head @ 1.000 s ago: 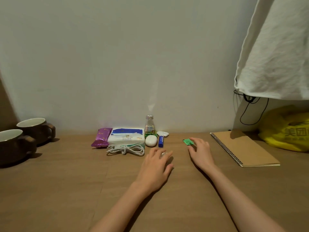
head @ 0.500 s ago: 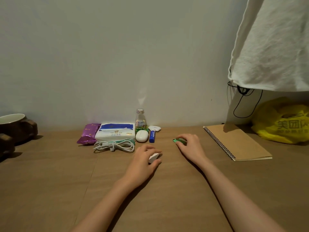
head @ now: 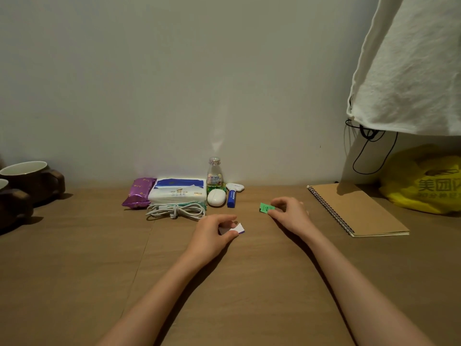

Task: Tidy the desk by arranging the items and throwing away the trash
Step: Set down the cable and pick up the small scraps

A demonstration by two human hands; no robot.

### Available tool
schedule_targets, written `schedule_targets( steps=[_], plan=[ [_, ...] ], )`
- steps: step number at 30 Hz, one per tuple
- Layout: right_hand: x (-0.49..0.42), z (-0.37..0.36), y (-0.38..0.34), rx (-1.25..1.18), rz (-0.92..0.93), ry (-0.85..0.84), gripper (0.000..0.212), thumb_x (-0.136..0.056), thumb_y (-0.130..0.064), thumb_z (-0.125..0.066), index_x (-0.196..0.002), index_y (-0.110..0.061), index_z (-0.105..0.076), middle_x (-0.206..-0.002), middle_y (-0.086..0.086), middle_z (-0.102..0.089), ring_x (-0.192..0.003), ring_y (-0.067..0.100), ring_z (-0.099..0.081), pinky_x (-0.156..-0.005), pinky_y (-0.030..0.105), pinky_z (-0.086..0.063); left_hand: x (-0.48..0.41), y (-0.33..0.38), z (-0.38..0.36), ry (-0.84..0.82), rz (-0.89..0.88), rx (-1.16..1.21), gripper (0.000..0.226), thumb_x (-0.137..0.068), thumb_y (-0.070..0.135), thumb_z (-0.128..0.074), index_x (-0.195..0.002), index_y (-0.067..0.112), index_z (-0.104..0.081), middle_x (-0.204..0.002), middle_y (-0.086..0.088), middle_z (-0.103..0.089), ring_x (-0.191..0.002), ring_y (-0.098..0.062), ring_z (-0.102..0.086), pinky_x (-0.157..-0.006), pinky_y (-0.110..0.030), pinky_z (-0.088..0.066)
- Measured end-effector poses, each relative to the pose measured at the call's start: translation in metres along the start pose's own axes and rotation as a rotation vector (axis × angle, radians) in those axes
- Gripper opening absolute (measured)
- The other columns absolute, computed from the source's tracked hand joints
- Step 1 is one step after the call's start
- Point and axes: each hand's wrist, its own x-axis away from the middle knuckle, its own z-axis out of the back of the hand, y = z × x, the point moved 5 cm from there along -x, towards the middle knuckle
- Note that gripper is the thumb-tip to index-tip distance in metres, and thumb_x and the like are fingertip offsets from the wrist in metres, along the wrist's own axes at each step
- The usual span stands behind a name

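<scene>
My left hand (head: 212, 236) pinches a small white scrap with a purple edge (head: 237, 228) just above the brown desk (head: 249, 283). My right hand (head: 289, 216) pinches a small green wrapper (head: 265, 208) between thumb and forefinger, to the right of the left hand. Against the wall stand a purple snack pack (head: 138, 193), a tissue pack (head: 178, 191), a coiled white cable (head: 175, 211), a small clear bottle (head: 214, 173), a white oval case (head: 216, 198) and a blue tube (head: 231, 198).
Two brown mugs (head: 30, 178) sit at the desk's far left. A spiral notebook (head: 354, 208) lies at the right, with a yellow plastic bag (head: 426, 181) behind it. A white cloth (head: 409, 66) hangs over the upper right, with a black cord (head: 369, 156) below it.
Both hands have curled their fingers: the left has taken up the white scrap, the right has taken up the green wrapper. The camera view has shifted slightly.
</scene>
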Motion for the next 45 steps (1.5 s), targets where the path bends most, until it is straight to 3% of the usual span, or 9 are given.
schedule_targets(
  steps=[8, 13, 16, 21, 24, 28, 34, 38, 45],
  plan=[
    [0.001, 0.001, -0.007, 0.058, 0.066, -0.169, 0.032, -0.081, -0.038, -0.068, -0.112, -0.03, -0.07, -0.117, -0.004, -0.068, -0.115, 0.019, -0.057, -0.097, 0.044, -0.048, 0.009, 0.003, 0.003, -0.084, -0.017, -0.074, 0.043, -0.088, 0.019, -0.063, -0.129, 0.027, -0.055, -0.119, 0.001, -0.055, -0.11, -0.012, -0.051, -0.094, -0.021, -0.039],
    [0.013, 0.003, -0.011, -0.103, 0.026, -0.289, 0.035, -0.082, -0.02, -0.074, -0.114, -0.013, -0.061, -0.107, 0.003, -0.06, -0.103, 0.014, -0.056, -0.08, 0.025, -0.048, 0.016, 0.0, 0.013, -0.041, 0.014, -0.047, 0.039, -0.085, 0.021, -0.067, -0.121, 0.031, -0.06, -0.116, 0.003, -0.056, -0.108, -0.009, -0.05, -0.092, -0.02, -0.038],
    [0.026, 0.008, -0.018, -0.135, 0.065, -0.253, 0.024, -0.085, -0.011, -0.068, -0.105, -0.015, -0.055, -0.092, 0.009, -0.059, -0.084, 0.016, -0.055, -0.078, 0.038, -0.051, 0.025, -0.005, 0.023, -0.018, 0.06, 0.029, 0.036, -0.084, 0.019, -0.068, -0.118, 0.028, -0.063, -0.118, 0.003, -0.061, -0.108, -0.011, -0.055, -0.09, -0.023, -0.043],
    [0.055, 0.017, -0.048, -0.189, 0.18, -0.177, 0.013, -0.093, -0.01, -0.056, -0.102, -0.018, -0.061, -0.092, 0.002, -0.061, -0.089, 0.016, -0.06, -0.073, 0.035, -0.054, 0.056, -0.005, 0.056, 0.075, 0.128, 0.188, 0.031, -0.086, 0.02, -0.066, -0.117, 0.023, -0.064, -0.116, -0.001, -0.064, -0.092, -0.018, -0.062, -0.063, -0.023, -0.052],
    [0.086, 0.027, -0.082, -0.342, 0.239, -0.143, 0.014, -0.093, -0.009, -0.057, -0.102, -0.019, -0.062, -0.091, -0.006, -0.059, -0.085, 0.01, -0.06, -0.071, 0.028, -0.057, 0.089, 0.008, 0.089, 0.167, 0.114, 0.25, 0.028, -0.086, 0.018, -0.065, -0.114, 0.017, -0.064, -0.093, 0.0, -0.068, -0.065, -0.005, -0.062, -0.059, -0.014, -0.049],
    [0.14, 0.034, -0.127, -0.559, 0.345, -0.17, 0.015, -0.09, -0.005, -0.061, -0.101, -0.014, -0.066, -0.089, 0.005, -0.065, -0.077, 0.015, -0.064, -0.073, 0.029, -0.057, 0.147, 0.021, 0.139, 0.292, 0.106, 0.357, 0.023, -0.085, 0.013, -0.065, -0.108, 0.011, -0.062, -0.092, -0.008, -0.069, -0.063, -0.011, -0.064, -0.059, -0.018, -0.054],
    [0.242, 0.02, -0.19, -0.694, 0.497, -0.368, 0.015, -0.089, -0.008, -0.062, -0.101, -0.016, -0.065, -0.096, 0.001, -0.068, -0.076, 0.01, -0.069, -0.071, 0.025, -0.058, 0.241, 0.016, 0.194, 0.386, 0.177, 0.346, 0.018, -0.085, 0.023, -0.062, -0.102, 0.02, -0.059, -0.087, 0.0, -0.071, -0.069, -0.012, -0.065, -0.062, -0.021, -0.056],
    [0.301, -0.01, -0.219, -0.704, 0.568, -0.57, 0.015, -0.089, -0.009, -0.062, -0.103, -0.014, -0.064, -0.096, 0.002, -0.07, -0.08, 0.014, -0.071, -0.071, 0.025, -0.059, 0.309, -0.002, 0.211, 0.31, 0.23, 0.326, 0.025, -0.079, 0.033, -0.059, -0.099, 0.018, -0.062, -0.087, -0.001, -0.071, -0.068, -0.013, -0.063, -0.063, -0.02, -0.053],
    [0.385, -0.11, -0.232, -0.615, 0.578, -0.931, 0.013, -0.091, -0.01, -0.061, -0.101, -0.017, -0.066, -0.09, 0.004, -0.069, -0.075, 0.019, -0.071, -0.071, 0.03, -0.058, 0.413, -0.106, 0.199, 0.193, 0.449, 0.316, 0.009, -0.087, 0.017, -0.06, -0.088, 0.022, -0.068, -0.083, -0.007, -0.072, -0.063, -0.014, -0.063, -0.055, -0.021, -0.05]
  ],
)
